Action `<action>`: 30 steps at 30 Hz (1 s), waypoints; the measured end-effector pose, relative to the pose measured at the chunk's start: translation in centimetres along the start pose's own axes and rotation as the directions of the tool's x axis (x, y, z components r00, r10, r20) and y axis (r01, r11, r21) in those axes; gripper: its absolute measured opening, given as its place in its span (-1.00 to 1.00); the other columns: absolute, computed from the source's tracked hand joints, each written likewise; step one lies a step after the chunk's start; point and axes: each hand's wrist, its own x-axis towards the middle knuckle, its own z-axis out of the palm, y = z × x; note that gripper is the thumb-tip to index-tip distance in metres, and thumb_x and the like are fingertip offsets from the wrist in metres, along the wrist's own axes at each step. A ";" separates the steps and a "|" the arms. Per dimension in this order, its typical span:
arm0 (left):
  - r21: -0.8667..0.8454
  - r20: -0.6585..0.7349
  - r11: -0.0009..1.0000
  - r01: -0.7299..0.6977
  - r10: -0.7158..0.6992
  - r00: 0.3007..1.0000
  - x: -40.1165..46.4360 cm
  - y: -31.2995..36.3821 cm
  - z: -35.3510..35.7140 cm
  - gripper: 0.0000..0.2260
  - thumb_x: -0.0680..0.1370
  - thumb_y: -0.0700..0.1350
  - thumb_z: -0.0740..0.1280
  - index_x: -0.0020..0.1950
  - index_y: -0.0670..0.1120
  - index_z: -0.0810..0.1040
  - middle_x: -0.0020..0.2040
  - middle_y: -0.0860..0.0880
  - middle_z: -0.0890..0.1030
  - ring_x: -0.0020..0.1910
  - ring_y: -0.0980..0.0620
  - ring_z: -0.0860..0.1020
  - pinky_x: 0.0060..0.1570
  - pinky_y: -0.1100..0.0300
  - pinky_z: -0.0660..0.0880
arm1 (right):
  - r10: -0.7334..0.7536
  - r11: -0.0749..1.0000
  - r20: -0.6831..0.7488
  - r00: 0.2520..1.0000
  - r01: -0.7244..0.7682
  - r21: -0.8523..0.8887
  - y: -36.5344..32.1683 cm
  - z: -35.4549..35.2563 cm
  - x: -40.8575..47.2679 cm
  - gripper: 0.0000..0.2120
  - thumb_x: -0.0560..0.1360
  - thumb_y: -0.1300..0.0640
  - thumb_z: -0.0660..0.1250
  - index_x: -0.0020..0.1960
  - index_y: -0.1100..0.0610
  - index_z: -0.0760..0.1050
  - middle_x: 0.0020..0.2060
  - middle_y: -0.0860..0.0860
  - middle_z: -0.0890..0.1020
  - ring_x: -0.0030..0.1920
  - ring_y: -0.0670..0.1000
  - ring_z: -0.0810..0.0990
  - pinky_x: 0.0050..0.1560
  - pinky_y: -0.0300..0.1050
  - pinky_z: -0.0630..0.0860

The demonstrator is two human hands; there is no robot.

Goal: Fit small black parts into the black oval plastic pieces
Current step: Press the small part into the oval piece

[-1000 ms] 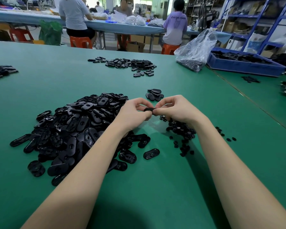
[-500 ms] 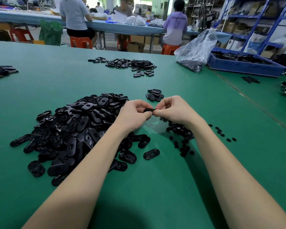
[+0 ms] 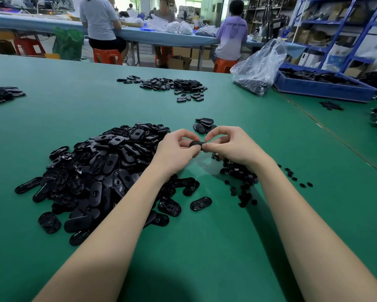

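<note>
Both hands are meeting just above the green surface (image 3: 205, 247), pinching one black oval piece (image 3: 196, 144) between them. Left hand (image 3: 176, 149) is gripping its left end, thumb and curled fingers (image 3: 188, 134) closed around it; right hand (image 3: 231, 144) is pinching the right end, fingers curled tight on it. Cannot tell whether a small part is sitting in the piece, since the fingers are covering it. Taking the held piece as landmark: the big heap of oval pieces (image 3: 100, 171) is lying to its left and nearer the person, partly under the left forearm. The pile of small black parts (image 3: 239, 175) is lying just right of and below it, under the right wrist, with a few strays (image 3: 292, 175) scattering further right. A small cluster of ovals (image 3: 203, 125) is sitting just beyond it. One single oval (image 3: 200, 203) is lying open side up nearer the person. Further back, another spread of black pieces (image 3: 172, 86); far right of it, a clear plastic bag (image 3: 259, 68) beside a blue tray (image 3: 322, 89).
</note>
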 end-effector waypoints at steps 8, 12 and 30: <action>-0.119 0.000 0.992 0.035 -0.035 0.999 0.0 0.0 -0.2 -0.85 0.49 -0.22 0.44 0.02 -0.03 0.66 -0.19 0.00 0.74 -0.18 0.06 0.71 0.20 -0.01 0.60 | -0.108 0.986 -0.025 0.994 0.104 -0.133 0.6 0.6 0.3 -0.82 0.46 0.04 0.54 -0.02 -0.13 0.59 -0.29 -0.22 0.67 -0.43 -0.21 0.50 -0.36 -0.38 0.44; -0.094 0.025 0.995 0.039 -0.037 0.999 0.0 0.1 -0.2 -0.74 0.39 -0.01 0.43 0.07 0.02 0.64 -0.18 -0.02 0.74 -0.04 -0.06 0.71 0.21 -0.06 0.58 | -0.092 0.982 -0.038 0.995 0.084 -0.171 0.8 0.9 0.5 -0.86 0.45 -0.02 0.53 -0.05 -0.14 0.61 -0.25 -0.22 0.70 -0.39 -0.25 0.54 -0.35 -0.37 0.41; 0.474 0.299 0.866 -0.157 0.010 0.954 -0.1 0.2 0.2 -0.81 0.57 0.11 0.37 0.09 0.05 0.64 0.02 0.10 0.66 0.05 0.09 0.58 0.19 0.15 0.49 | 0.056 0.855 -0.434 0.899 -0.268 -0.444 0.5 1.4 9.1 -0.80 0.45 -0.01 0.45 0.05 -0.04 0.68 0.04 -0.01 0.72 0.11 0.10 0.65 -0.07 -0.16 0.40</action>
